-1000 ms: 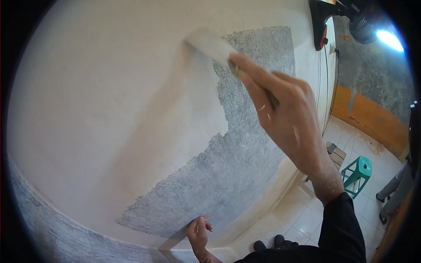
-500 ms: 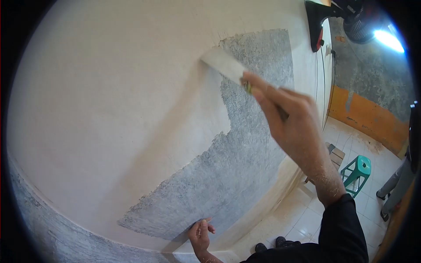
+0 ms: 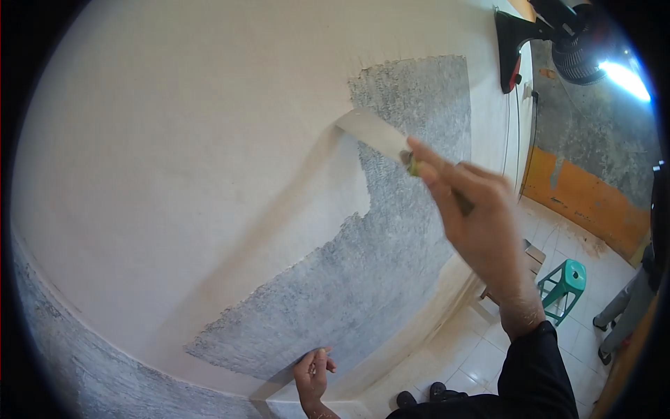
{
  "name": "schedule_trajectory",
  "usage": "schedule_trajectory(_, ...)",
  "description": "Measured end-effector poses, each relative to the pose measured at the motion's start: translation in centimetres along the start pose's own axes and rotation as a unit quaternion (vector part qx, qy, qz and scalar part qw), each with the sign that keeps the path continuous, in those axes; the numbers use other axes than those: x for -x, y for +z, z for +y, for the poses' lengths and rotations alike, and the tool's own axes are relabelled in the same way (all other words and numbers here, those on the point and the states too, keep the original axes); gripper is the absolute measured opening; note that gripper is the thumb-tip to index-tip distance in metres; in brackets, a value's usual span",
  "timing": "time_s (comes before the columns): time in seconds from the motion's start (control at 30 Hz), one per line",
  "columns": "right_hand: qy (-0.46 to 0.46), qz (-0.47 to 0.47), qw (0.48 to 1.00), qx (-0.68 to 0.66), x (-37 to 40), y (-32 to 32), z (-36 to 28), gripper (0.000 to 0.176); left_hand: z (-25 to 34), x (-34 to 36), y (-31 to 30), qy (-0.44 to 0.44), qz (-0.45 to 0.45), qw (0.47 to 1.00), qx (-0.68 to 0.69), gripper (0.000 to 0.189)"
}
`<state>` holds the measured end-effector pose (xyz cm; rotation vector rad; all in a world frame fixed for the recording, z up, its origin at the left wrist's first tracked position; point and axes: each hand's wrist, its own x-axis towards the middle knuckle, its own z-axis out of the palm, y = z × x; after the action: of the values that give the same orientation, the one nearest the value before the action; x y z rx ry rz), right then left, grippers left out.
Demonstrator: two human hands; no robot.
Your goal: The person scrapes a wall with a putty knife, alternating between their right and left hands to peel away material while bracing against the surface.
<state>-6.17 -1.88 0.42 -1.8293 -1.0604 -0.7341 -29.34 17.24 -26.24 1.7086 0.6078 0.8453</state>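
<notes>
My right hand (image 3: 485, 213) is closed around the handle of a putty knife (image 3: 377, 134), its wide pale blade reaching up and to the left. The blade's edge meets the wall (image 3: 209, 153) where a smooth off-white coat borders a rough grey patch (image 3: 391, 244). Some motion blur softens this hand. Down at the bottom, my left hand (image 3: 313, 371) has its fingers curled in beside the lower part of the grey patch. Whatever those fingers may hold is too hidden to name.
A black lamp or fan-like fixture with a bright light (image 3: 624, 80) is at the upper right. On the tiled floor (image 3: 464, 349) stand a green stool (image 3: 574, 276) and a brown wooden piece (image 3: 534, 258). Another person's legs (image 3: 618, 307) show at the right edge.
The right hand and putty knife have moved down and slightly right along the coat's edge. My left hand stays in nearly the same place. The whole view has shifted a little.
</notes>
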Motion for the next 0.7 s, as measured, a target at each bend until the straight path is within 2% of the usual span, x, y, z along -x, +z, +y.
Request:
schedule_trajectory(0.03, -0.009, -0.008, 1.0, -0.024, 1.1, 1.2, 1.0, 0.03, 0.0, 0.0, -0.1, -0.004, -0.002, 1.0, 0.002, 0.035)
schedule_trajectory(0.07, -0.014, -0.011, 1.0, 0.013, 2.2, 2.1, 1.7, 0.03, -0.1, 0.0, -0.3, -0.007, -0.003, 1.0, 0.002, 0.035)
schedule_trajectory(0.13, 0.027, -0.01, 1.0, 0.002, 2.4, 2.2, 1.1, 0.031, 0.0, -0.1, -0.1, 0.001, 0.001, 1.0, 0.004, 0.035)
schedule_trajectory(0.23, -0.006, 0.026, 1.0, -0.003, 0.2, 1.6, 0.8, 0.032, 0.0, 0.0, 0.2, -0.004, 0.009, 1.0, 0.006, 0.035)
schedule_trajectory(0.33, -0.017, 0.005, 1.0, 0.014, 2.3, 2.9, 1.7, 0.035, 0.2, 0.0, -0.3, -0.012, 0.01, 1.0, -0.002, 0.034)
schedule_trajectory(0.43, -0.035, 0.065, 0.997, -0.016, -0.3, 2.7, 0.9, 0.035, 0.1, 0.0, 0.0, -0.002, 0.009, 1.0, -0.009, 0.034)
schedule_trajectory(0.57, -0.017, 0.041, 0.999, -0.03, 2.6, 3.6, 2.2, 0.034, 0.2, 0.2, -0.4, -0.005, 0.003, 1.0, -0.007, 0.035)
schedule_trajectory(0.7, -0.038, 0.079, 0.996, -0.037, -0.7, 3.3, 0.5, 0.032, 0.0, 0.0, -0.2, -0.004, -0.002, 1.0, -0.008, 0.036)
